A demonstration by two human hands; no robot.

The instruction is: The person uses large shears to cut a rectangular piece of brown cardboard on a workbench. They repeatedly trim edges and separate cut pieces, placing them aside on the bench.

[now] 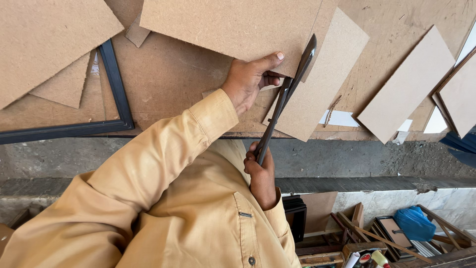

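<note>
Matt brown fibreboard sheet [233,25], dark glossy metal shears [285,97], smooth black frame [116,84], mustard cloth sleeve [163,149]

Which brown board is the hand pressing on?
The big board at top centre: the left hand holds its lower edge, beside the blade. The others lie untouched.

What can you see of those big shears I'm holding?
The shears are long, dark metal with a dull sheen, angled up and to the right. The right hand grips the lower handle. The jaws stand slightly apart at the edge of a brown fibreboard sheet, which the left hand steadies.
</note>
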